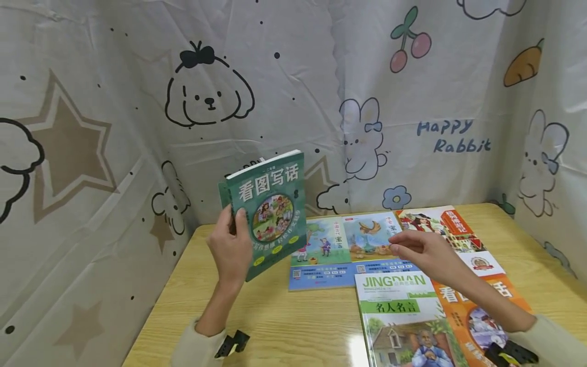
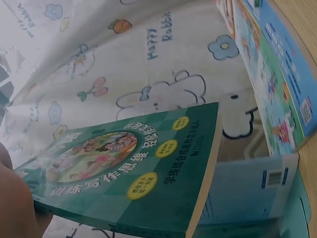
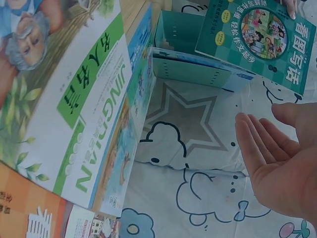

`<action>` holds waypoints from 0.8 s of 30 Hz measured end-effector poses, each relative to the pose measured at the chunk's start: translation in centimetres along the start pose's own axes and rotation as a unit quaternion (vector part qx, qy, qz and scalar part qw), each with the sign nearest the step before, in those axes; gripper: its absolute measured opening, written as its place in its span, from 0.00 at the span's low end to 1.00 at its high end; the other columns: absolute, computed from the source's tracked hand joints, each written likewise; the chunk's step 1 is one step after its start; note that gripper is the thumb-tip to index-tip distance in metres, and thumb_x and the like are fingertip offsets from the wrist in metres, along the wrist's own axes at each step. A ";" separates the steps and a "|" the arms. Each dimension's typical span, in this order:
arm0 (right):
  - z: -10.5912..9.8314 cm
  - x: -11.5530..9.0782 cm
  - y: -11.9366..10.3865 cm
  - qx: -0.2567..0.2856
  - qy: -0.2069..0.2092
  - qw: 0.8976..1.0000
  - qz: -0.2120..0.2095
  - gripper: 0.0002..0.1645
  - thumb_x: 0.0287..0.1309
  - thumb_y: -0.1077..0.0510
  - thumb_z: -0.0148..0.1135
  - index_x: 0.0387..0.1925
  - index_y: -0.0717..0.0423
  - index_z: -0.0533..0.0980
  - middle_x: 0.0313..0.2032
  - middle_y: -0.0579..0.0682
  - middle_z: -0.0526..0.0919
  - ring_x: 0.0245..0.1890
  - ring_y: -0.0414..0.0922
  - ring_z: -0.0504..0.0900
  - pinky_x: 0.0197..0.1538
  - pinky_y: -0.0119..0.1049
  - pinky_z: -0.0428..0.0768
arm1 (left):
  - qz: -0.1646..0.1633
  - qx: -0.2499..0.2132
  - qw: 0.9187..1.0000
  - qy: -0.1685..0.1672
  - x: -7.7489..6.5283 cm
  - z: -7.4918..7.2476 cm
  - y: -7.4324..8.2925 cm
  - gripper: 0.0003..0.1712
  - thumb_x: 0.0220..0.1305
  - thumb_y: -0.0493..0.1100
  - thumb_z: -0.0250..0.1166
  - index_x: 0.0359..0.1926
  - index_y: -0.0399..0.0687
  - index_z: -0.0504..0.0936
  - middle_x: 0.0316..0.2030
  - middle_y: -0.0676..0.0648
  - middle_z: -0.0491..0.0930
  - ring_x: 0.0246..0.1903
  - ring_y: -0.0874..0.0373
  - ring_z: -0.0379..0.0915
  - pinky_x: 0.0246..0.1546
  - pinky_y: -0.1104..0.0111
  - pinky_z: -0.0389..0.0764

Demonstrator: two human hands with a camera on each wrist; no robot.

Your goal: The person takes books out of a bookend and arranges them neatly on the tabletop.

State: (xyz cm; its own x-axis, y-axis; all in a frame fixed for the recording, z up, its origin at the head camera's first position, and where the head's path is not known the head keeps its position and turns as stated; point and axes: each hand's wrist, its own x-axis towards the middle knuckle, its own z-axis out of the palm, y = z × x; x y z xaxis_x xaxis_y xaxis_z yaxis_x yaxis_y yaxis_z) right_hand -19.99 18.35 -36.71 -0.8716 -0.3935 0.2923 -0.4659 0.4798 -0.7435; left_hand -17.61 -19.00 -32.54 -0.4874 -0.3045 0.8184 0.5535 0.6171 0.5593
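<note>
A green paperback book point(image 1: 275, 219) with a round picture on its cover is held up at the table's left by my left hand point(image 1: 234, 255). The thumb lies on the front cover near the spine. In the left wrist view this book point(image 2: 124, 173) slants across the lower half, the hand point(image 2: 17, 203) at its left edge. My right hand point(image 1: 428, 255) hovers above the other books with fingers loosely extended, holding nothing. In the right wrist view the right hand point(image 3: 277, 158) is apart from the green book point(image 3: 262, 37).
A teal bookend point(image 3: 188, 69) with a blue book in it stands behind the green book. On the table point(image 1: 293, 326) lie two fable books point(image 1: 321, 250), a white-and-green book point(image 1: 408, 321), an orange book point(image 1: 463, 326) and a red-and-white book point(image 1: 442, 224). A printed curtain point(image 1: 284, 92) surrounds the table.
</note>
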 end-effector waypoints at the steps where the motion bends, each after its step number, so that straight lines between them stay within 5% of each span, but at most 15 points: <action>1: 0.1 0.1 0.0 -0.003 0.004 1.000 -0.003 0.14 0.69 0.56 0.63 0.50 0.60 0.82 0.43 0.50 0.87 0.41 0.44 0.87 0.42 0.32 0.83 | 0.001 -0.010 1.000 -0.006 -0.1 0.1 0.3 0.10 0.75 0.35 0.56 0.36 0.33 0.78 0.16 0.48 0.66 0.16 0.60 0.58 0.18 0.72 0.59; 10: 0.8 0.8 -0.8 0.067 -0.005 0.998 0.003 0.23 0.70 0.55 0.61 0.60 0.64 0.76 0.52 0.56 0.83 0.49 0.45 0.84 0.48 0.32 0.82 | -0.018 -0.099 0.992 -0.077 -1.3 0.7 2.3 0.07 0.73 0.31 0.57 0.42 0.31 0.80 0.19 0.50 0.64 0.16 0.60 0.56 0.18 0.72 0.59; 18: 1.5 1.4 -3.0 0.195 -0.016 0.980 0.018 0.31 0.72 0.57 0.59 0.69 0.67 0.65 0.63 0.64 0.74 0.62 0.57 0.75 0.54 0.31 0.78 | -0.037 -0.156 0.977 -0.144 -2.8 1.8 3.3 0.09 0.74 0.31 0.56 0.47 0.31 0.81 0.19 0.49 0.67 0.16 0.61 0.57 0.17 0.72 0.61; 24: 2.3 1.6 -3.9 0.200 -0.012 0.979 0.041 0.35 0.71 0.55 0.59 0.72 0.65 0.61 0.65 0.64 0.71 0.64 0.59 0.72 0.59 0.41 0.76 | -0.021 -0.173 0.969 -0.177 -4.1 2.7 3.5 0.10 0.73 0.31 0.57 0.50 0.33 0.81 0.20 0.49 0.71 0.16 0.62 0.59 0.16 0.71 0.63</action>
State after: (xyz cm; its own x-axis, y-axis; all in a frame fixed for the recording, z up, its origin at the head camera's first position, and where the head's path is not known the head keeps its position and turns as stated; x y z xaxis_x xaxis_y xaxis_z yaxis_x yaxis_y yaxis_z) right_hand -19.24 14.10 -34.73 -0.8971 -0.3879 0.2113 -0.2937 0.1666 -0.9413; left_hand -15.47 -13.66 -34.29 -0.6819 -0.0179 0.7313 0.6912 0.3113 0.6522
